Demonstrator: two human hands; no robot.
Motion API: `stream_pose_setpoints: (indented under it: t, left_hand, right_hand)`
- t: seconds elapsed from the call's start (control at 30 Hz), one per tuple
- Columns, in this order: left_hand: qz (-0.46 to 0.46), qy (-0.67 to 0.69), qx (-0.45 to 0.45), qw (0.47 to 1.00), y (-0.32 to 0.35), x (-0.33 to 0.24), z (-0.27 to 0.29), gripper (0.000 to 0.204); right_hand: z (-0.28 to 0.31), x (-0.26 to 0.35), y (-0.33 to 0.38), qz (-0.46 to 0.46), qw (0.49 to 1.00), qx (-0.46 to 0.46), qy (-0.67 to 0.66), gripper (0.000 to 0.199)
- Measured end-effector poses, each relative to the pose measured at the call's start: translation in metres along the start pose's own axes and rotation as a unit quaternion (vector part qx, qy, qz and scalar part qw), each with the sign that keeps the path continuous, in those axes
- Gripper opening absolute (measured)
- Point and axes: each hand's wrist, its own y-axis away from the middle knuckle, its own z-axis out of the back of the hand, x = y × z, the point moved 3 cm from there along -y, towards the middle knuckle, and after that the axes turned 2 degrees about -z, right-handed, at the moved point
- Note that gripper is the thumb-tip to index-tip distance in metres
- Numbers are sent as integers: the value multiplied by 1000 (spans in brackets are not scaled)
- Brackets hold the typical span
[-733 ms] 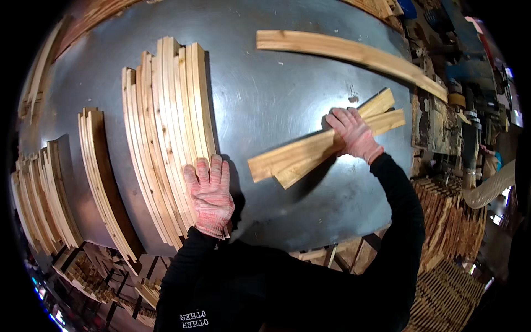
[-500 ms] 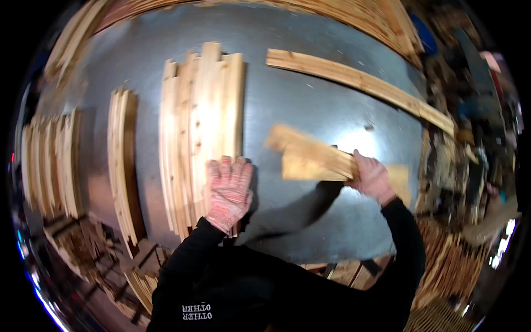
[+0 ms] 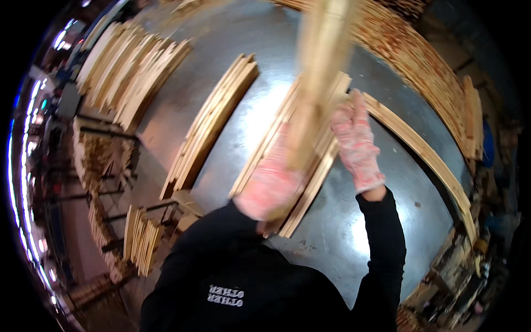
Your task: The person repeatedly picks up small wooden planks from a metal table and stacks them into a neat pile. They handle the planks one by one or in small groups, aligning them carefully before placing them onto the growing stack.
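A pale wooden board (image 3: 323, 61), smeared by motion, rises over a bundle of wooden slats (image 3: 265, 130) on the metal table. My left hand (image 3: 268, 185), in a pink-and-white knit glove, is closed at the board's near end; its fingers are blurred and partly hidden. On the right side of the bundle is my right hand (image 3: 357, 144), gloved alike. Its fingers stretch out flat, close to the slats' far end, and its thumb is not clearly seen.
Left of the bundle lies a narrower stack of slats (image 3: 213, 124), with a larger group of slats (image 3: 135, 72) beyond. A long single board (image 3: 420, 146) lies to the right. Many boards (image 3: 409, 61) line the table's far edge. Wood pieces (image 3: 141, 238) sit on racks at lower left.
My view has turned, so the table looks rotated. My right hand has left the short wood piece it held and come to the bundle. My left hand, flat on the slats before, now grips a raised board.
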Motion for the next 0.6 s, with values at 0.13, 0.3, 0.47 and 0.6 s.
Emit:
stream_pose_setpoints:
  t: [0.13,0.3,0.47,0.6]
  left_hand:
    - [230,125,26,965,10,64,102,84]
    - [194,-175,39,964,57,151,124,89]
    - [195,-323,97,921,70,171,94,95]
    - [124,-307,31,943,78,179,100,91]
  right_hand:
    - [110,-30,-50,125,703,-84,695,107]
    - [232,-93,-50,-187,618,-15,763,90]
    - [228,-111,-33,-273,626,76,727,76]
    - [152,-84,13,-297,775,142,539,77]
